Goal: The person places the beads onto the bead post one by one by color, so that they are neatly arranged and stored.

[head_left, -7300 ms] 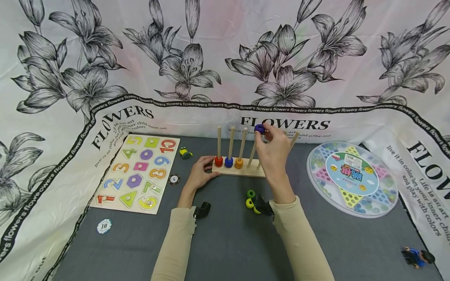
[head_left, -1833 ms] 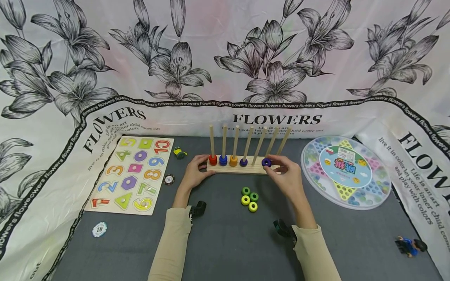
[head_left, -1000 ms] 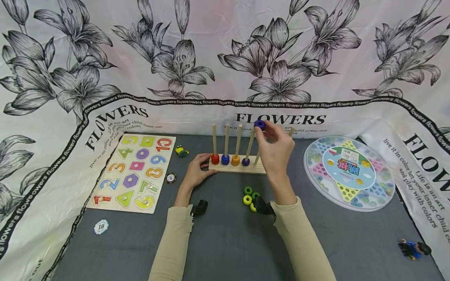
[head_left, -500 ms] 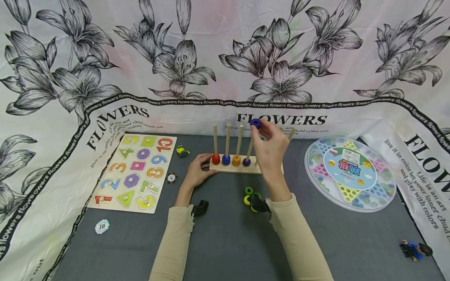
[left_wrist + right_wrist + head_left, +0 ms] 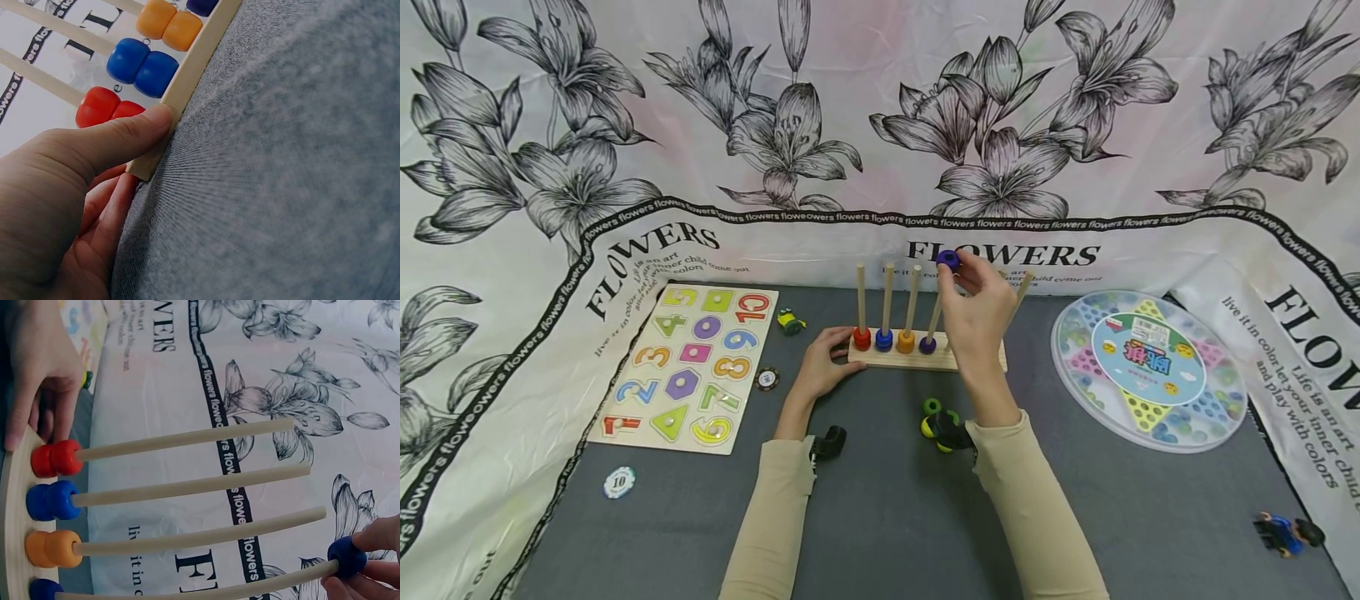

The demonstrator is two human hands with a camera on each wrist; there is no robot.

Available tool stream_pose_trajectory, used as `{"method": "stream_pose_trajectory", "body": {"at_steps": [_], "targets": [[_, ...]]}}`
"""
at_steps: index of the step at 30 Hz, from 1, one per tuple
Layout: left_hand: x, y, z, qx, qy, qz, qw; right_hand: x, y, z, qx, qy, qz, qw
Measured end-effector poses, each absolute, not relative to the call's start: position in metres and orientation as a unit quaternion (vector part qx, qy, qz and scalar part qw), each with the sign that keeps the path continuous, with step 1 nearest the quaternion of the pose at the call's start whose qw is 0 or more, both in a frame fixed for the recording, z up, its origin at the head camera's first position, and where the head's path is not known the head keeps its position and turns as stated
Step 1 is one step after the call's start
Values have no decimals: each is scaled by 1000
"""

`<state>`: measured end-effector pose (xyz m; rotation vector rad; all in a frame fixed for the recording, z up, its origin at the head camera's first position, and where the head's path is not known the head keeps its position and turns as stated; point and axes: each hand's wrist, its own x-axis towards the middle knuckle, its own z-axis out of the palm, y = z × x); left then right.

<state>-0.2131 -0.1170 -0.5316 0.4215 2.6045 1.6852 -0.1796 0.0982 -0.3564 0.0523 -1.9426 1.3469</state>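
Note:
My left hand (image 5: 825,365) grips the left end of a wooden peg stand (image 5: 887,360), thumb on its front edge in the left wrist view. Red beads (image 5: 56,459), blue beads (image 5: 53,500) and orange beads (image 5: 53,548) sit in pairs at the foot of the first three pegs. One purple bead (image 5: 928,345) is low on the fourth. Up at that peg's tip, my right hand (image 5: 979,312) pinches another purple bead (image 5: 347,556), the peg end right at its hole. Behind the right hand, part of the stand is hidden in the head view.
Green beads (image 5: 932,406) and yellow beads (image 5: 927,428) lie before the stand, partly behind the right wrist camera. A number puzzle board (image 5: 688,367) lies left, a round Chinese checkers box (image 5: 1150,371) right. Poker chips (image 5: 619,482) and small toy figures (image 5: 1287,534) lie around.
A purple bead has come onto the fourth peg since the oldest frame. My right hand has lifted a second one from the stand's right end up to that peg's tip. The left hand stays put.

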Motion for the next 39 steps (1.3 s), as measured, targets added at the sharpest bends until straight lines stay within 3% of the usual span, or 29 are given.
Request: {"method": "stream_pose_trajectory", "body": {"at_steps": [21, 39], "targets": [[-215, -115, -527, 131, 833, 537, 9, -177, 100, -371, 0, -785, 503, 362], [-214, -118, -531, 133, 831, 540, 9, -174, 99, -451, -34, -798, 530, 287]]}}
